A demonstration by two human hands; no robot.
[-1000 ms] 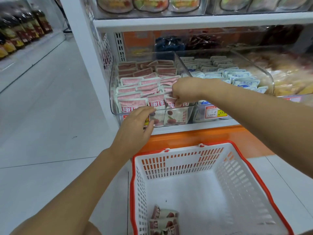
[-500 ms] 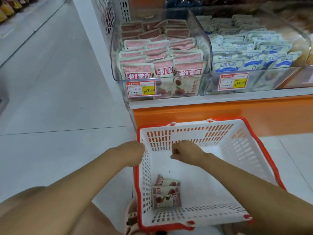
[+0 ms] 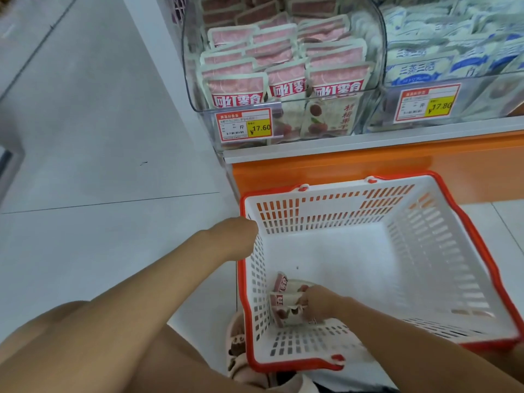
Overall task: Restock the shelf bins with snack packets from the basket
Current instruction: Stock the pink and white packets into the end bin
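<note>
The right hand (image 3: 314,306) curls round the packets (image 3: 283,296) in the near corner of the basket (image 3: 354,265), the left hand (image 3: 235,236) unreadable, fingers hidden, and a bunched handful could slip free on the lift.

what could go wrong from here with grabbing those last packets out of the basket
1. The right hand bunches several packets in one grip, low in the basket; one could slip out on the lift.
2. The left bin already looks packed up to its front edge, so added packets may slide over it.
</note>
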